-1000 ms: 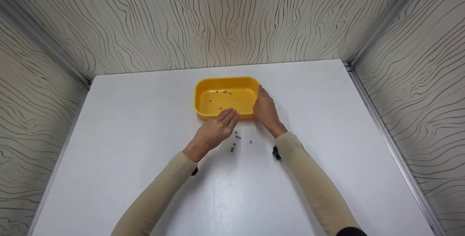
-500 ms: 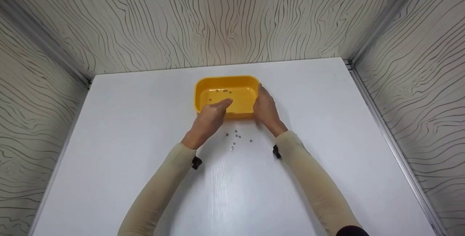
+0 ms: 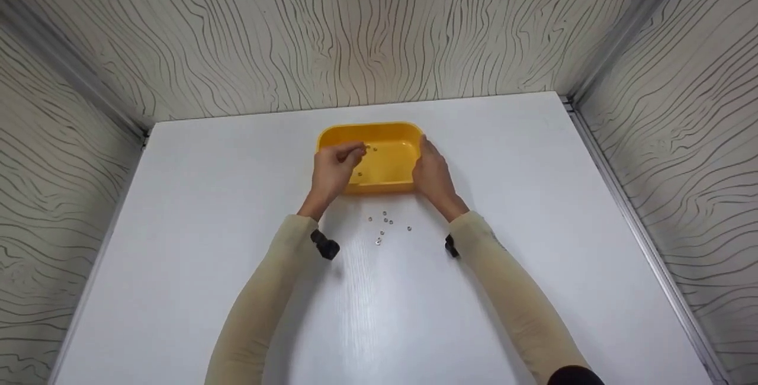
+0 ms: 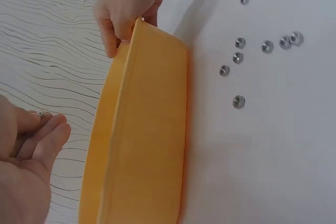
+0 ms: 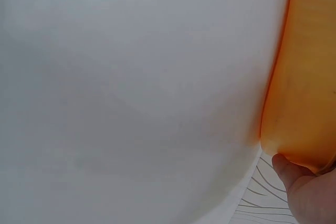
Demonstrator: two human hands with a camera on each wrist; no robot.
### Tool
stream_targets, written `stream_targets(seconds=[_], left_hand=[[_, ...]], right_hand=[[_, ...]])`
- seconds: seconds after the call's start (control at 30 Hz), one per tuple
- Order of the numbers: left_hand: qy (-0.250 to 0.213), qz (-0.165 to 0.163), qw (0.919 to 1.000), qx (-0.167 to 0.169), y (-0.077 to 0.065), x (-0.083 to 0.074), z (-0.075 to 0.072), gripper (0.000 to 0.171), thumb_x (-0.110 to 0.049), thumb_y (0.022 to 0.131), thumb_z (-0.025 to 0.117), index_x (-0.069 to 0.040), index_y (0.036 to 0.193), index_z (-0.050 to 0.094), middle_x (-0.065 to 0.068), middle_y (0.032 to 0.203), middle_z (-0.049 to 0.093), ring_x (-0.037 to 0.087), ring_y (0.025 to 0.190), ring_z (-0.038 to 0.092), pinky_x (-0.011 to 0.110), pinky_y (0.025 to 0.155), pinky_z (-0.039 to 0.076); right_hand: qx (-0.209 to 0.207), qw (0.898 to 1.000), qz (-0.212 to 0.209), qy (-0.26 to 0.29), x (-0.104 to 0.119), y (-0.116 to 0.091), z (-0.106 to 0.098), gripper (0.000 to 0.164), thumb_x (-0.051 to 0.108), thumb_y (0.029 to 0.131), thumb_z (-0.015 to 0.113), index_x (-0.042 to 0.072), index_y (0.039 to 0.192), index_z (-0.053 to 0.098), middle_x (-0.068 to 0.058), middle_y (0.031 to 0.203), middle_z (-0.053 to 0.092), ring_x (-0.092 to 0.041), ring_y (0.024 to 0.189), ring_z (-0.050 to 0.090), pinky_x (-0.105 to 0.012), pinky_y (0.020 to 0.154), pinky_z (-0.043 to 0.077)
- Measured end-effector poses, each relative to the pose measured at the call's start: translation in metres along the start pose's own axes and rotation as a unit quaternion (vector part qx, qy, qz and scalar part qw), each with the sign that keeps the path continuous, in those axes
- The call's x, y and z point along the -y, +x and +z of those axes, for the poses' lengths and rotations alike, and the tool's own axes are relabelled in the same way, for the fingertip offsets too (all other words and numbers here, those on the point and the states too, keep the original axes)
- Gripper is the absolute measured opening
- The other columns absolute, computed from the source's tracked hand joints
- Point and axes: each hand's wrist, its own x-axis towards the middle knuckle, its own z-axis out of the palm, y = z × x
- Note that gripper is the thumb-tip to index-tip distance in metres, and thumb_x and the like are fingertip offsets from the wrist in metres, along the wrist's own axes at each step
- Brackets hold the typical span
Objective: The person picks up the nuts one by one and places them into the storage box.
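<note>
A yellow plastic tub (image 3: pixel 385 188) stands on the white table with several small metal nuts (image 3: pixel 359 174) in it. My left hand (image 3: pixel 333 170) is over the tub's left part, thumb and fingertips together. In the left wrist view a tiny shiny nut (image 4: pixel 40 113) shows between the thumb and fingers of that hand (image 4: pixel 29 161), above the rim. My right hand (image 3: pixel 435 179) grips the tub's right end; in the right wrist view its thumb (image 5: pixel 286 169) presses on the outer wall. The left hand hides part of the tub's inside.
Several loose metal nuts (image 4: pixel 239 102) lie scattered on the white table (image 3: pixel 177 254) in front of the tub. A patterned panel (image 3: pixel 367 35) rises behind the table, with similar panels at both sides.
My left hand has moved from the tub's front rim up and leftward over the tub, its fingers now drawn into a pinch. The right hand and the tub have stayed in place.
</note>
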Motion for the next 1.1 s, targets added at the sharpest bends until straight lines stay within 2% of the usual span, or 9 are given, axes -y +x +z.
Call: stream_targets(seconds=[0.07,0.13,0.23,0.33,0.47,0.53,0.67,0.83,1.1], left_hand=[[-0.076,-0.046,0.996,-0.004,0.005,0.0,-0.001,0.027,-0.006,0.104,0.064,0.0,0.129,0.073,0.018,0.126,0.076,0.025,0.119,0.075,0.025,0.097,0.062],[-0.139,-0.084,0.9867,-0.011,0.009,0.0,-0.002,0.028,-0.004,0.103,0.064,0.003,0.129,0.071,0.024,0.13,0.073,0.03,0.122,0.073,0.026,0.096,0.063],[-0.191,-0.133,0.9722,-0.027,0.016,-0.001,-0.002,0.029,-0.002,0.102,0.064,0.007,0.129,0.07,0.029,0.132,0.07,0.034,0.123,0.072,0.029,0.095,0.064],[-0.201,-0.178,0.9624,-0.04,0.021,-0.004,-0.003,0.03,-0.002,0.102,0.064,0.007,0.131,0.069,0.028,0.135,0.069,0.034,0.124,0.072,0.03,0.096,0.063],[-0.181,-0.238,0.953,-0.051,0.024,-0.008,-0.003,0.033,-0.004,0.104,0.062,0.005,0.135,0.066,0.022,0.136,0.07,0.028,0.123,0.073,0.029,0.097,0.063],[-0.169,-0.258,0.9498,-0.053,0.025,-0.01,-0.003,0.034,-0.004,0.104,0.062,0.005,0.136,0.065,0.02,0.134,0.071,0.026,0.12,0.074,0.029,0.097,0.063],[-0.159,-0.273,0.9463,-0.065,0.028,-0.011,-0.003,0.031,-0.003,0.103,0.062,0.005,0.133,0.067,0.02,0.13,0.072,0.026,0.116,0.075,0.029,0.096,0.064],[-0.148,-0.284,0.944,-0.081,0.031,-0.011,-0.004,0.031,-0.005,0.104,0.062,0.004,0.133,0.067,0.018,0.129,0.073,0.024,0.115,0.075,0.029,0.097,0.064],[-0.146,-0.279,0.944,-0.096,0.03,-0.011,-0.004,0.03,-0.006,0.103,0.064,0.001,0.131,0.07,0.015,0.127,0.075,0.023,0.116,0.075,0.029,0.098,0.063]], right_hand=[[0.001,1.0,0.001,-0.002,0.0,0.0,0.0,0.065,0.002,0.109,0.04,0.004,0.168,0.014,-0.014,0.173,0.03,-0.027,0.16,0.035,-0.044,0.133,0.03],[0.0,1.0,0.001,-0.008,0.0,0.001,0.0,0.065,0.002,0.108,0.04,0.003,0.168,0.015,-0.014,0.173,0.03,-0.027,0.16,0.035,-0.043,0.133,0.031],[-0.004,1.0,0.0,-0.021,0.001,0.001,0.0,0.064,0.002,0.108,0.04,0.002,0.167,0.016,-0.016,0.172,0.033,-0.028,0.158,0.037,-0.043,0.132,0.033],[-0.008,0.999,-0.001,-0.034,0.001,0.002,0.001,0.063,0.001,0.108,0.04,0.001,0.167,0.017,-0.017,0.169,0.036,-0.029,0.156,0.041,-0.043,0.131,0.035],[-0.005,1.0,0.005,-0.024,0.002,0.001,0.001,0.064,0.002,0.108,0.04,0.003,0.168,0.017,-0.015,0.17,0.036,-0.028,0.157,0.04,-0.043,0.131,0.034],[-0.005,1.0,0.008,-0.018,0.002,0.001,0.001,0.064,0.002,0.108,0.04,0.004,0.168,0.016,-0.014,0.171,0.035,-0.027,0.157,0.039,-0.042,0.131,0.034],[-0.007,1.0,0.01,-0.007,0.001,0.002,0.002,0.065,0.001,0.108,0.039,0.005,0.168,0.016,-0.013,0.172,0.034,-0.026,0.157,0.04,-0.043,0.132,0.033],[-0.005,1.0,0.006,0.006,-0.001,0.001,0.003,0.063,0.003,0.11,0.038,0.006,0.168,0.016,-0.013,0.17,0.037,-0.026,0.15,0.048,-0.043,0.13,0.036],[-0.01,1.0,0.005,0.02,-0.001,-0.001,0.003,0.059,0.008,0.112,0.037,0.01,0.168,0.019,-0.012,0.164,0.045,-0.027,0.136,0.057,-0.043,0.127,0.042]])
